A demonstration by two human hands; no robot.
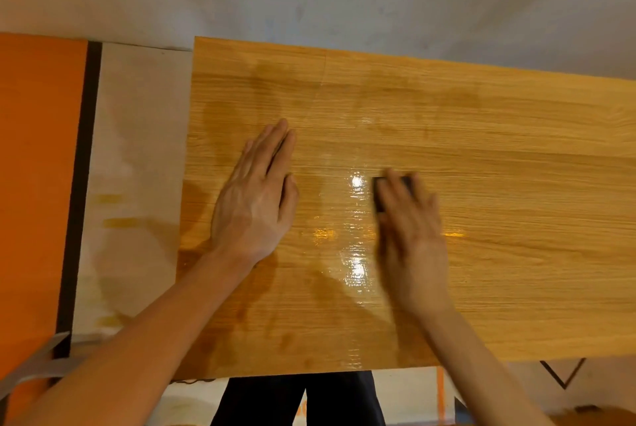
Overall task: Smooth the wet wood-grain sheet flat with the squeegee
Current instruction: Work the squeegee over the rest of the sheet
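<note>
Near the counter's front edge, the wet wood-grain sheet (481,184) is pressed by the flat, straight-fingered left hand (256,198), while the black squeegee (380,195) is gripped by the blurred right hand (411,229) beside an orange panel (34,184).

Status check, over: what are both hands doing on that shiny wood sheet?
Left hand flat on sheet. Right hand grips dark squeegee, blurred. Wet glare between hands. Nothing in the way.

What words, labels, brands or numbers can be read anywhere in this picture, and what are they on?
None can be read.
The wood-grain sheet bears only printed grain and wet glare.
The dark squeegee under the blurred right hand shows no legible mark.
The left hand lies flat on the sheet.
The black V-shaped mark below the sheet is a shape, not lettering.
</note>
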